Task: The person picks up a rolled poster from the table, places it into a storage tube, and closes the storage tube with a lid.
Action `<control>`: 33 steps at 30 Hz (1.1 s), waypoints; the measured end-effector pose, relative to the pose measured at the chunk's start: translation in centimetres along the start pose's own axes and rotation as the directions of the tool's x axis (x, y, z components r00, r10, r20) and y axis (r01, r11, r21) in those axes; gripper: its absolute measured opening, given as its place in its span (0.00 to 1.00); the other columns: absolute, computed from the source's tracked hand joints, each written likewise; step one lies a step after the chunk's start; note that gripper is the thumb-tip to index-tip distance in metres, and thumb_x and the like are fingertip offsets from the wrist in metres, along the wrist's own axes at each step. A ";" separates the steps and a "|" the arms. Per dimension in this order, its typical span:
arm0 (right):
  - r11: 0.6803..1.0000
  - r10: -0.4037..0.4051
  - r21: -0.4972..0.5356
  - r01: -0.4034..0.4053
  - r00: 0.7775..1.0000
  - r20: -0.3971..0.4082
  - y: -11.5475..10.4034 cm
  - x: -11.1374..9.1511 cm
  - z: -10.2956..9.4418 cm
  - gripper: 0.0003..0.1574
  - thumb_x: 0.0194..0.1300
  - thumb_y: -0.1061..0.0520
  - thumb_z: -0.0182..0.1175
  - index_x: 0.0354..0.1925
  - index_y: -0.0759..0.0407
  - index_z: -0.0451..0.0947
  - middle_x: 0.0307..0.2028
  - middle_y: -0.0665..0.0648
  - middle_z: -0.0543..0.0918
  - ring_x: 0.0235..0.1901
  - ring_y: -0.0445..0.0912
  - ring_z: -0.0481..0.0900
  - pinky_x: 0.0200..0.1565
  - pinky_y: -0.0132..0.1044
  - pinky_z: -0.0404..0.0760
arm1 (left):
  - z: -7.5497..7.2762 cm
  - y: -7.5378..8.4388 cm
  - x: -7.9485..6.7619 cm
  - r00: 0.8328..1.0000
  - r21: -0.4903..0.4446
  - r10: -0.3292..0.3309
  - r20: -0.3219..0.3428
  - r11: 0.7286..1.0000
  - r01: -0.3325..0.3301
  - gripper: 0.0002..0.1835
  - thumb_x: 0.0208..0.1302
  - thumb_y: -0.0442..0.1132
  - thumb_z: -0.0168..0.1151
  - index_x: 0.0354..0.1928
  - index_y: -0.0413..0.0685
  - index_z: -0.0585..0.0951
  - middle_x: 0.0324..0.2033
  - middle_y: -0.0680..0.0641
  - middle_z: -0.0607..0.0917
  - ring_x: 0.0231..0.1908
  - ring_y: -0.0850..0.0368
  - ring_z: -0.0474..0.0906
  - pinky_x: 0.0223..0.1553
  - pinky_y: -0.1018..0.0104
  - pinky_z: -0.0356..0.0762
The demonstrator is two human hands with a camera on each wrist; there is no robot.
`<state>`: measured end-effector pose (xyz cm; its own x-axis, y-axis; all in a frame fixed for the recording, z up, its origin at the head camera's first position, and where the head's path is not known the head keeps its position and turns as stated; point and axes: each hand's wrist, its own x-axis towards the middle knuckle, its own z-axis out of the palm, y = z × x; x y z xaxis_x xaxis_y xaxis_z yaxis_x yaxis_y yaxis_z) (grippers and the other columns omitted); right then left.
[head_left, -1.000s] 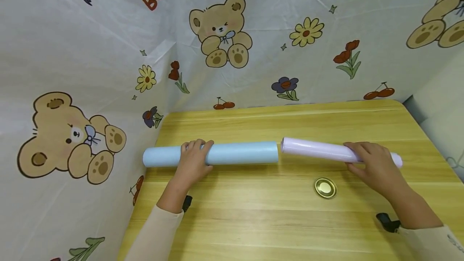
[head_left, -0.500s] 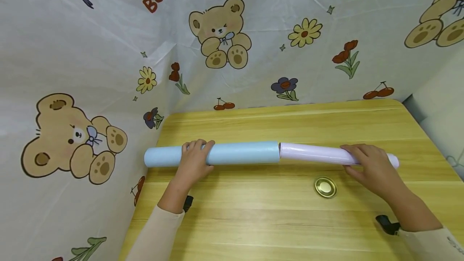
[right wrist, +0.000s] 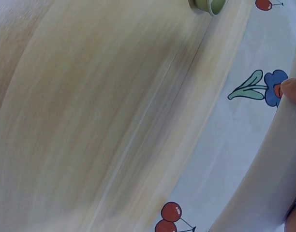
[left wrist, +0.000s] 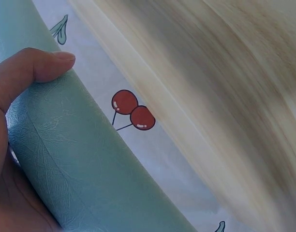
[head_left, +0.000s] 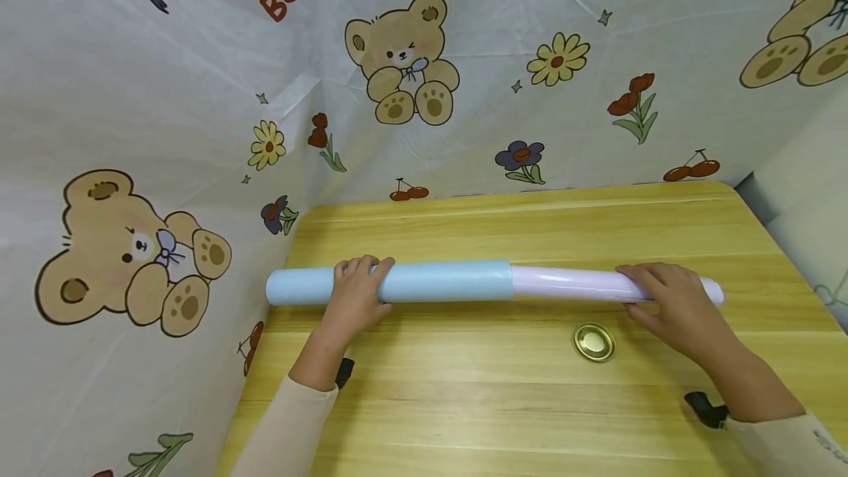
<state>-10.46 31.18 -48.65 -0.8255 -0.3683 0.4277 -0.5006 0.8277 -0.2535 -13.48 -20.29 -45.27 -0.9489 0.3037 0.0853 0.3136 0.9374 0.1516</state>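
Observation:
My left hand (head_left: pixel 358 293) grips a thick light blue roll (head_left: pixel 450 282) from above, left of its middle. In the left wrist view the roll's surface (left wrist: pixel 90 145) looks finely embossed, with the thumb (left wrist: pixel 51 65) laid across it. My right hand (head_left: pixel 676 308) holds a thinner, glossy lilac roll (head_left: pixel 570 283) near its right end. Both rolls lie nearly in one line over the wooden table (head_left: pixel 464 389). The lilac roll's left end is hidden at the blue roll's right opening. At the edge of the right wrist view, my right thumb (right wrist: pixel 294 89) presses the lilac roll (right wrist: pixel 264 193).
On the table in front of the lilac roll lies a small round gold lid (head_left: pixel 594 342). A white cloth (head_left: pixel 464 153) printed with bears, flowers and cherries hangs behind the table and along its left side. Black straps or mounts (head_left: pixel 706 409) show at both wrists.
My right hand has moved the lilac roll left and levelled it; the gap between the rolls has closed and its end has gone into the blue roll's opening. The left hand has barely moved.

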 end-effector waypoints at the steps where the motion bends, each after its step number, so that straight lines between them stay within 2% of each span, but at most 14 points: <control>1: 1.000 -0.002 0.000 0.002 1.000 0.002 -0.1 0.0 0.0 0.46 0.39 0.62 0.79 0.60 0.56 0.76 0.47 0.64 0.81 0.49 0.65 0.76 0.51 0.64 0.67 | 0.0 0.0 0.0 1.000 -0.001 0.000 -0.002 1.000 0.000 0.45 0.47 0.44 0.83 0.70 0.56 0.72 0.60 0.42 0.78 0.62 0.40 0.72 0.67 0.40 0.58; 12: 0.999 -0.034 -0.015 0.034 0.999 0.008 -0.1 0.3 0.1 0.47 0.40 0.63 0.80 0.62 0.54 0.77 0.50 0.65 0.80 0.51 0.64 0.74 0.55 0.67 0.64 | 0.2 0.1 0.0 1.000 -0.009 0.003 -0.003 1.000 -0.003 0.45 0.46 0.44 0.83 0.70 0.55 0.73 0.60 0.42 0.78 0.62 0.41 0.72 0.67 0.39 0.58; 13: 0.999 -0.037 -0.016 0.037 0.999 0.007 -0.1 0.3 0.0 0.47 0.41 0.62 0.80 0.62 0.54 0.77 0.50 0.64 0.80 0.51 0.63 0.74 0.56 0.67 0.64 | 0.2 0.1 0.0 1.000 -0.010 0.006 -0.003 1.000 -0.006 0.45 0.46 0.44 0.83 0.70 0.55 0.73 0.60 0.42 0.78 0.62 0.41 0.72 0.67 0.39 0.58; 14: 0.999 -0.038 -0.018 0.038 0.999 0.007 -0.1 0.3 0.0 0.43 0.46 0.57 0.80 0.62 0.55 0.77 0.50 0.64 0.80 0.51 0.63 0.75 0.57 0.67 0.64 | 0.2 0.1 0.1 1.000 -0.009 0.009 -0.002 1.000 -0.009 0.46 0.46 0.44 0.83 0.70 0.55 0.73 0.60 0.42 0.78 0.62 0.41 0.72 0.67 0.39 0.58; 16: 0.999 -0.039 -0.025 0.039 0.999 0.002 -0.2 0.4 0.0 0.37 0.59 0.41 0.73 0.62 0.55 0.77 0.49 0.64 0.80 0.51 0.63 0.75 0.57 0.67 0.64 | 0.2 0.1 0.1 1.000 -0.005 0.014 0.000 1.000 -0.014 0.46 0.46 0.45 0.83 0.70 0.55 0.73 0.60 0.42 0.78 0.62 0.41 0.72 0.67 0.39 0.58; 18: 0.999 -0.042 -0.030 0.042 0.999 -0.003 -0.2 0.5 0.0 0.42 0.68 0.26 0.54 0.62 0.55 0.77 0.49 0.64 0.81 0.51 0.64 0.75 0.57 0.66 0.64 | 0.3 0.2 0.2 1.000 -0.002 0.017 0.002 1.000 -0.017 0.46 0.46 0.45 0.83 0.70 0.55 0.73 0.60 0.42 0.78 0.62 0.41 0.72 0.67 0.39 0.58; 20: 0.998 -0.046 -0.033 0.045 0.999 -0.007 -0.3 0.7 -0.1 0.53 0.67 0.20 0.33 0.62 0.56 0.77 0.49 0.64 0.81 0.50 0.64 0.75 0.57 0.65 0.65 | 0.3 0.2 0.2 1.000 0.002 0.018 0.003 1.000 -0.018 0.46 0.46 0.45 0.83 0.70 0.56 0.73 0.60 0.42 0.78 0.62 0.41 0.72 0.67 0.39 0.58; 21: 0.998 -0.045 -0.038 0.045 0.999 -0.008 -0.4 0.7 -0.1 0.55 0.67 0.19 0.30 0.62 0.56 0.77 0.49 0.64 0.81 0.50 0.64 0.75 0.57 0.65 0.65 | 0.4 0.2 0.2 1.000 0.002 0.018 0.002 1.000 -0.018 0.46 0.46 0.45 0.83 0.70 0.56 0.73 0.60 0.42 0.78 0.62 0.41 0.72 0.67 0.39 0.58; 33: 0.998 -0.023 -0.059 0.024 1.000 0.007 -1.1 1.4 -0.3 0.58 0.66 0.17 0.27 0.56 0.62 0.74 0.48 0.65 0.82 0.47 0.65 0.76 0.58 0.65 0.64 | 0.3 0.4 0.5 1.000 -0.004 0.015 0.001 1.000 -0.015 0.46 0.47 0.45 0.83 0.70 0.56 0.72 0.60 0.42 0.78 0.62 0.41 0.72 0.67 0.40 0.58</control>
<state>-11.00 29.90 -47.48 -0.8153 -0.3902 0.4278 -0.5036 0.8425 -0.1914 -13.82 -19.72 -45.51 -0.9443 0.3174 0.0867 0.3275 0.9322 0.1543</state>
